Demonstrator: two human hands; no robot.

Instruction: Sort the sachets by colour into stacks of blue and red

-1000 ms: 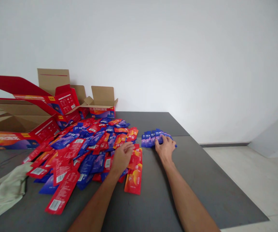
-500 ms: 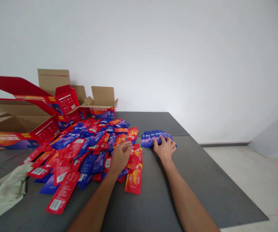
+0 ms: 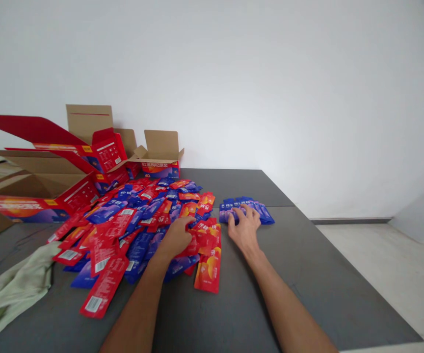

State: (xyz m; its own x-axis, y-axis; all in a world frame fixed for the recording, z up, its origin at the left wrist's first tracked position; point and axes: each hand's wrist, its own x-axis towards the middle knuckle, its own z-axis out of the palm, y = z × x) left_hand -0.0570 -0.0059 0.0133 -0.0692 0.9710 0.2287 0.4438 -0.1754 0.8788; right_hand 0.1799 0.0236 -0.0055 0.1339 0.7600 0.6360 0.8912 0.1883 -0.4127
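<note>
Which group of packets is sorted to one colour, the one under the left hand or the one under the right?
The small blue row under the right hand: all blue, lined up apart. The big pile under the left hand mixes red and blue.

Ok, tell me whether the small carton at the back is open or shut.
Open: the small carton stands with its brown flaps raised. Its contents cannot be seen.

Open red cardboard boxes (image 3: 68, 166) stood at upper left on the grey tabletop (image 3: 307, 274); a pale green cloth (image 3: 9, 289) lay crumpled at lower left.
</note>
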